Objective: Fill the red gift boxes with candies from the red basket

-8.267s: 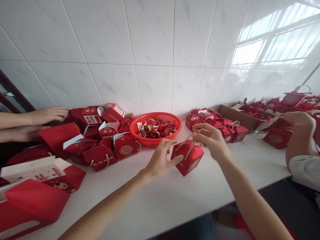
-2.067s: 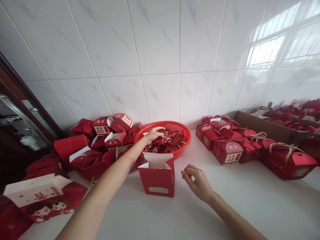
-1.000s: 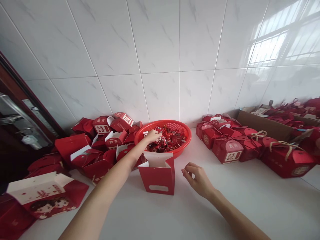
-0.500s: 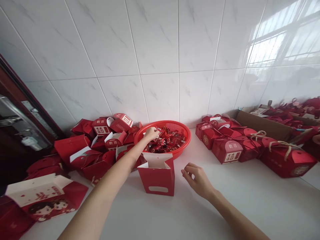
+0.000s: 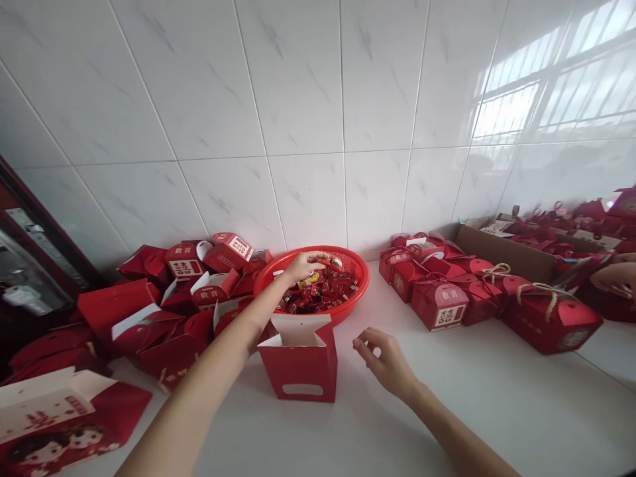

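A red plastic basket (image 5: 362, 291) full of wrapped candies (image 5: 325, 291) stands against the wall. My left hand (image 5: 304, 266) is over it, its fingers closed on a red-wrapped candy (image 5: 334, 264) at the fingertips. In front of the basket an open red paper gift box (image 5: 301, 371) stands upright, its pale inside facing up; what lies at its bottom is hidden. Right of this box, my right hand (image 5: 385, 361) hovers apart from it above the white table. Its thumb and fingers are curled together with nothing visible in them.
Several open red boxes (image 5: 183, 338) crowd the left side. Closed gift boxes (image 5: 440, 301), some with rope handles, stand in rows at the right. Behind them is a cardboard carton (image 5: 501, 252) of red boxes. Another person's hand (image 5: 616, 275) shows at the right edge.
My left hand has gone from a closed fist among the candies to extended fingers gripping a red candy. The view has turned slightly right. My right hand keeps its curled pose.
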The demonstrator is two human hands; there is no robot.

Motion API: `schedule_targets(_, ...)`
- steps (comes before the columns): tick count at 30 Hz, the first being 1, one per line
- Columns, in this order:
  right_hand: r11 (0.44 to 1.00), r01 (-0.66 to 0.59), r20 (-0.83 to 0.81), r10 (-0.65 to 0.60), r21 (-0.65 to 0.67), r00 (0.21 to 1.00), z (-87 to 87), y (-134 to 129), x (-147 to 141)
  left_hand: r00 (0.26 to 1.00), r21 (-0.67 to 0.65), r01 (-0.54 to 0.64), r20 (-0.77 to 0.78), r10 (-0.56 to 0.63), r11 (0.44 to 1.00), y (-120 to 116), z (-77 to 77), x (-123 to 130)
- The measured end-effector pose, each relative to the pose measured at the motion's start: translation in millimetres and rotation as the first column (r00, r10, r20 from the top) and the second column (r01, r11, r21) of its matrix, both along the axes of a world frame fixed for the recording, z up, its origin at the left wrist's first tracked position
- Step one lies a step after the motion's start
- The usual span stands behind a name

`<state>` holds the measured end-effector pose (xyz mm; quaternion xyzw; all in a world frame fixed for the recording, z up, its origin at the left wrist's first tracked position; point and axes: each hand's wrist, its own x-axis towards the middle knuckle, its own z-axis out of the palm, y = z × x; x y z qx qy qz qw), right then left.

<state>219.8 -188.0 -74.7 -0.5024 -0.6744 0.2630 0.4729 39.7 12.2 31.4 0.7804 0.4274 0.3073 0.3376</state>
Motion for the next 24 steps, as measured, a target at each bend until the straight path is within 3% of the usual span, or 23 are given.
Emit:
schedule_targets(3, 0.993, -0.023, -0.286, -0.011, -0.117, 0.958, 12.4, 0.3, 4.8, 0.986, 0.008, 0.147, 0.082, -0.147, 0.989, -21.6, 12.2, -0.9)
schedule_targets(7, 0.987, -0.084, -0.599, -0.015, -0.137, 0.800, 27.8, 0.1, 13.5, 0.926, -0.022, 0.363, 0.114, -0.359, 0.931, -53.7, 25.9, 4.5)
schedule_targets(12, 0.974, -0.200, -0.755, 0.052, -0.107, 0.653, 33.6, -0.7, 14.8, 0.805, -0.216, 0.571, -0.041, -0.592, 0.792, -74.4, 36.5, 16.8)
schedule_targets(15, 0.978, -0.177, -0.776, 0.028, -0.108, 0.630, 29.4, 1.1, 13.4, 0.772, -0.286, 0.578, -0.110, -0.626, 0.764, -74.8, 36.2, 19.0)
schedule_targets(20, 0.992, -0.086, -0.788, -0.016, -0.087, 0.615, 21.7, 5.6, 12.9, 0.836, -0.374, 0.514, 0.016, -0.549, 0.772, -67.5, 28.1, 18.1)
schedule_targets(24, 0.990, -0.104, -0.794, -0.012, -0.095, 0.607, 22.0, 4.3, 8.9, 0.839, -0.346, 0.490, -0.061, -0.540, 0.800, -63.5, 20.0, 21.2)
